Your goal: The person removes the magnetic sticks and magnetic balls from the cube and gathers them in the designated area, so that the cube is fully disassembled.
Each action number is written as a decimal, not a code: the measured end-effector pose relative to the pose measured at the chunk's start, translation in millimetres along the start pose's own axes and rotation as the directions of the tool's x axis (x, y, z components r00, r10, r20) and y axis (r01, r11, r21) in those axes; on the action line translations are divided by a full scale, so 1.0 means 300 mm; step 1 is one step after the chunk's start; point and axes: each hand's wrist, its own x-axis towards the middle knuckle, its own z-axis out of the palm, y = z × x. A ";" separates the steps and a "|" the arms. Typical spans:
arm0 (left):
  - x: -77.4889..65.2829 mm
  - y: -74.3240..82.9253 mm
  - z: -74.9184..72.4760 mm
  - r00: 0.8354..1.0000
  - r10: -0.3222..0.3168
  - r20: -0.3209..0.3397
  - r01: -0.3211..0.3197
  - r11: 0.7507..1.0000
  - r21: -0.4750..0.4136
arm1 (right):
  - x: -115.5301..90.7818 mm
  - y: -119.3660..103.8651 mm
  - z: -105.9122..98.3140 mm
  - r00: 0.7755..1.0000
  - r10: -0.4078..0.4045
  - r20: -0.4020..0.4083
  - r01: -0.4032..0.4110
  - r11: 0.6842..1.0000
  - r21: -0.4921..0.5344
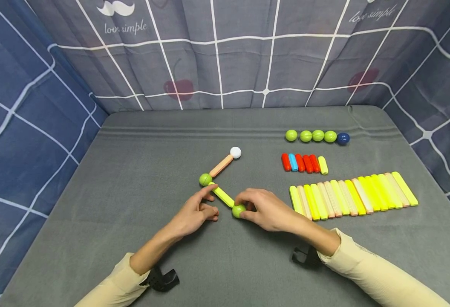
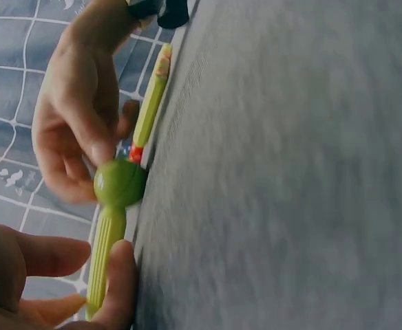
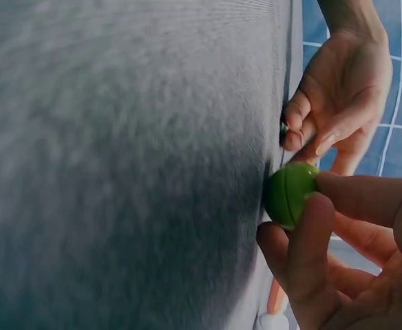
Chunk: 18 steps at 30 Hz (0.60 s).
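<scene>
My right hand pinches a green ball between thumb and fingers. That ball sits at the lower right end of a yellow stick, which lies on the grey surface. At the stick's other end is a second green ball, joined by a peach-coloured stick to a white ball. My left hand is beside the yellow stick, index finger stretched out to its upper end. In the left wrist view its fingers lie either side of the yellow stick; whether they touch it, I cannot tell.
To the right lies a long row of yellow and peach sticks. Behind it are short red, blue and yellow sticks, then several green balls and a dark blue ball. A checked curtain surrounds the surface.
</scene>
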 end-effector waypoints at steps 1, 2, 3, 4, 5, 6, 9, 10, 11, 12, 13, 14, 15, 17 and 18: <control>0.000 0.001 -0.005 0.999 -0.002 -0.032 0.003 1.000 0.024 | -0.004 0.003 -0.004 1.000 -0.006 0.010 0.006 1.000 0.001; 0.000 0.002 -0.010 0.998 0.002 -0.061 0.001 0.999 0.049 | -0.009 0.007 -0.009 1.000 -0.010 0.020 0.010 1.000 0.004; 0.001 0.003 -0.015 0.996 0.004 -0.088 0.002 0.998 0.069 | -0.013 0.010 -0.013 0.999 -0.014 0.029 0.014 1.000 0.007; 0.002 0.005 -0.020 0.994 0.008 -0.108 0.001 0.996 0.087 | -0.019 0.014 -0.018 0.999 -0.020 0.038 0.019 1.000 0.009; 0.002 0.006 -0.026 0.993 0.014 -0.121 -0.001 0.994 0.108 | -0.024 0.019 -0.023 0.999 -0.024 0.045 0.023 1.000 0.011; 0.004 0.006 -0.032 0.992 0.022 -0.122 -0.007 0.992 0.127 | -0.029 0.022 -0.027 0.998 -0.027 0.052 0.026 1.000 0.013; 0.009 0.005 -0.049 0.995 0.043 -0.085 -0.028 0.985 0.168 | -0.040 0.033 -0.041 0.997 -0.028 0.065 0.027 1.000 0.016; 0.011 0.004 -0.054 0.996 0.050 -0.069 -0.038 0.984 0.175 | -0.044 0.037 -0.045 0.997 -0.026 0.068 0.025 1.000 0.017; 0.013 0.003 -0.058 0.997 0.056 -0.056 -0.045 0.982 0.182 | -0.047 0.040 -0.049 0.997 -0.023 0.068 0.022 1.000 0.016; 0.013 0.003 -0.062 0.997 0.059 -0.051 -0.049 0.981 0.187 | -0.050 0.044 -0.053 0.998 -0.020 0.066 0.019 1.000 0.013; 0.013 0.002 -0.064 0.997 0.057 -0.052 -0.046 0.981 0.188 | -0.054 0.048 -0.057 0.998 -0.014 0.060 0.014 1.000 0.006; 0.013 0.001 -0.066 0.997 0.054 -0.062 -0.041 0.981 0.188 | -0.058 0.052 -0.061 0.999 -0.008 0.052 0.008 1.000 0.000; 0.011 0.000 -0.068 0.996 0.054 -0.074 -0.039 0.981 0.188 | -0.061 0.056 -0.065 0.999 -0.002 0.040 0.003 1.000 -0.010; 0.006 -0.001 -0.071 0.995 0.052 -0.088 -0.034 0.981 0.191 | -0.064 0.063 -0.073 1.000 0.011 0.007 -0.010 0.999 -0.041; 0.002 -0.001 -0.071 0.994 0.051 -0.092 -0.032 0.980 0.198 | -0.066 0.066 -0.075 1.000 0.019 -0.008 -0.019 0.998 -0.055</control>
